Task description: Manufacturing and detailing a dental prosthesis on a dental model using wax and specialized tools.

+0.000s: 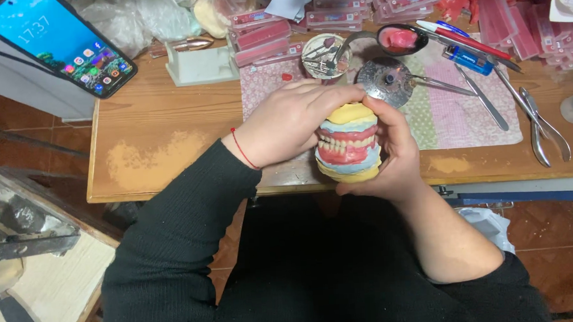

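Both my hands hold a dental model [349, 143] over the near edge of a wooden table [150, 138]. The model has yellow plaster top and bottom, pale blue layers, pink wax gums and two rows of teeth meeting in the middle. My left hand [288, 122] presses on its top and left side; a thin red string circles that wrist. My right hand [392, 151] cups it from the right and underneath. Both sleeves are black.
A phone [56, 43] with a lit screen leans at the far left. On a patterned cloth [452, 112] lie metal tools, pliers [542, 127], a blue lighter [467, 61], a small round burner [386, 79] and a spoon of pink wax [398, 39]. Pink boxes [262, 36] are stacked behind.
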